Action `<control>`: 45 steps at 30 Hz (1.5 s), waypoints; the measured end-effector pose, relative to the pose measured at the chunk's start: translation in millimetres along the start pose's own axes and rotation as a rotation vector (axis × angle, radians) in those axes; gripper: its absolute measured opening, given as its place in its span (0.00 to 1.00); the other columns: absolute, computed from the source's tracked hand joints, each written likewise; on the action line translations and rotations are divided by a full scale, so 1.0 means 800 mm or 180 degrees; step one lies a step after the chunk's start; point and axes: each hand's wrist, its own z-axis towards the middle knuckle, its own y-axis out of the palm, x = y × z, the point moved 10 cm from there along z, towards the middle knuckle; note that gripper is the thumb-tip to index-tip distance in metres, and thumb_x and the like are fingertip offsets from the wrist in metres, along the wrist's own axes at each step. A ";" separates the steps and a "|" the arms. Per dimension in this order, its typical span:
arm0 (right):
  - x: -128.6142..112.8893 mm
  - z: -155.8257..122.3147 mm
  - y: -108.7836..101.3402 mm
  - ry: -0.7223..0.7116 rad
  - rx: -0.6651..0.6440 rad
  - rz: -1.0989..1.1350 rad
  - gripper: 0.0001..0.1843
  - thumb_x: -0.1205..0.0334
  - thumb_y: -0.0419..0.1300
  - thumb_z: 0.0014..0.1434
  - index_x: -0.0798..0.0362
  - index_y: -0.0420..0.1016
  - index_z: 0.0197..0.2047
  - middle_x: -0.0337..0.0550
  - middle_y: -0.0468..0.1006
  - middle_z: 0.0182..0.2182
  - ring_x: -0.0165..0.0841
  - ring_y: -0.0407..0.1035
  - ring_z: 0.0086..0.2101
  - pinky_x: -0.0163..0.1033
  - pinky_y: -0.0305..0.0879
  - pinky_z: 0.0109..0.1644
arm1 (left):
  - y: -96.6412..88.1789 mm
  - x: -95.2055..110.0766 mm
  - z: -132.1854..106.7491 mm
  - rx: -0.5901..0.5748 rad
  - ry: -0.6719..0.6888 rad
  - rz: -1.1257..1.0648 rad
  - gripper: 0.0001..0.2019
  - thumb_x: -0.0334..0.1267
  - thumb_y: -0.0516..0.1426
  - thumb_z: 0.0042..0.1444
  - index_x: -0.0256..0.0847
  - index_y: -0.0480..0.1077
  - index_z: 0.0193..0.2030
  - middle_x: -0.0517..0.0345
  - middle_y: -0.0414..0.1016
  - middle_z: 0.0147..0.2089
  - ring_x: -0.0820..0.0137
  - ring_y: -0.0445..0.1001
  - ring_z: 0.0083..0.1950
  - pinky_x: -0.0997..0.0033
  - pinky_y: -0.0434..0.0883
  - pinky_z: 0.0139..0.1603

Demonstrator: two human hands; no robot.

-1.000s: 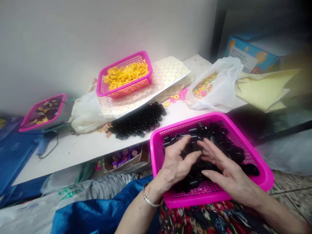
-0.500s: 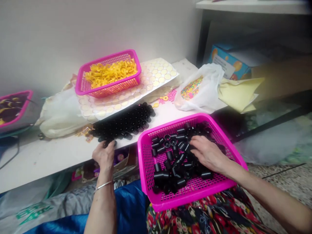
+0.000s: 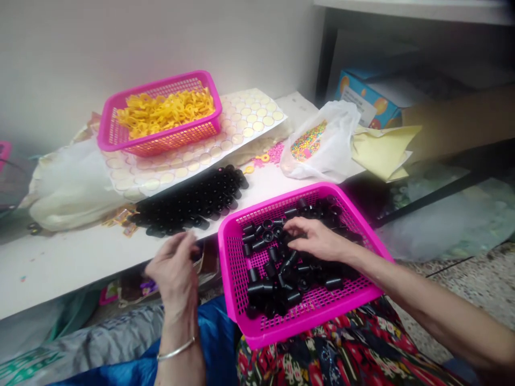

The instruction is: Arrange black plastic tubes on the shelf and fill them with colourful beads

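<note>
A pink plastic basket [image 3: 235, 300] rests on my lap, holding several small black cylindrical caps [image 3: 277, 273]. My right hand [image 3: 317, 241] lies in the basket, fingers curled down onto the caps. My left hand [image 3: 175, 268] hovers at the front edge of the white table [image 3: 72, 257], just left of the basket, with its fingers drawn together. What it holds, if anything, I cannot make out. Beyond it on the table stands a tight block of upright black caps [image 3: 193, 201].
A second pink basket [image 3: 161, 115] full of yellow pieces sits on a sheet of round stickers [image 3: 241, 128]. A white bag of coloured beads [image 3: 317, 142], yellow paper [image 3: 382, 153] and a blue box [image 3: 362, 96] lie to the right. White bags [image 3: 68, 185] lie at left.
My left hand left the lap basket, reached to the block of caps on the table, then drew back toward me. My right hand stayed in the basket, shifting slightly left.
</note>
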 end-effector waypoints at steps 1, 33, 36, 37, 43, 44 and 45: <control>0.004 -0.007 -0.004 0.0166 0.0164 0.0761 0.16 0.65 0.60 0.51 0.54 0.70 0.45 0.39 0.72 0.35 0.30 0.66 0.36 0.41 0.64 0.44 | 0.026 0.010 -0.022 -0.0422 -0.0189 -0.0284 0.18 0.44 0.63 0.44 0.35 0.73 0.39 0.61 0.72 0.26 0.75 0.66 0.23 0.75 0.64 0.23; 0.003 -0.087 -0.021 0.0040 0.1007 0.2316 0.19 0.64 0.65 0.50 0.49 0.71 0.47 0.41 0.76 0.38 0.33 0.70 0.42 0.41 0.68 0.46 | 0.200 0.085 -0.204 -0.3488 0.0041 -0.0377 0.15 0.32 0.64 0.43 0.40 0.74 0.40 0.57 0.72 0.39 0.67 0.70 0.41 0.69 0.66 0.44; 0.005 -0.088 -0.024 0.0056 0.1042 0.2171 0.18 0.63 0.64 0.51 0.49 0.71 0.47 0.40 0.76 0.38 0.33 0.70 0.41 0.40 0.68 0.45 | 0.201 0.090 -0.206 -0.3549 0.0299 -0.0224 0.14 0.31 0.64 0.43 0.41 0.74 0.40 0.58 0.72 0.38 0.68 0.70 0.40 0.69 0.66 0.43; 0.005 -0.089 -0.025 0.0063 0.1059 0.2128 0.18 0.63 0.64 0.51 0.49 0.71 0.47 0.40 0.76 0.38 0.33 0.70 0.40 0.39 0.68 0.45 | 0.201 0.092 -0.207 -0.3576 0.0329 -0.0204 0.14 0.31 0.64 0.43 0.41 0.74 0.40 0.58 0.72 0.38 0.67 0.70 0.40 0.69 0.66 0.43; -0.004 -0.091 -0.018 0.0135 0.0739 0.1715 0.15 0.64 0.63 0.53 0.50 0.72 0.45 0.38 0.74 0.35 0.29 0.69 0.33 0.35 0.67 0.37 | 0.202 0.097 -0.208 -0.3643 0.0389 -0.0191 0.14 0.32 0.64 0.45 0.41 0.74 0.41 0.57 0.73 0.39 0.67 0.70 0.42 0.68 0.66 0.45; -0.004 -0.091 -0.017 0.0158 0.0730 0.1686 0.15 0.64 0.63 0.53 0.50 0.72 0.45 0.38 0.74 0.35 0.29 0.69 0.33 0.35 0.67 0.36 | 0.202 0.097 -0.207 -0.3643 0.0399 -0.0183 0.13 0.33 0.64 0.45 0.41 0.74 0.41 0.57 0.73 0.39 0.67 0.71 0.42 0.68 0.66 0.45; -0.003 -0.091 -0.017 0.0171 0.0784 0.1701 0.15 0.64 0.63 0.53 0.50 0.72 0.45 0.38 0.74 0.34 0.30 0.69 0.33 0.35 0.67 0.36 | 0.201 0.096 -0.206 -0.3637 0.0401 -0.0174 0.13 0.33 0.63 0.45 0.41 0.74 0.41 0.57 0.73 0.39 0.66 0.71 0.42 0.68 0.66 0.44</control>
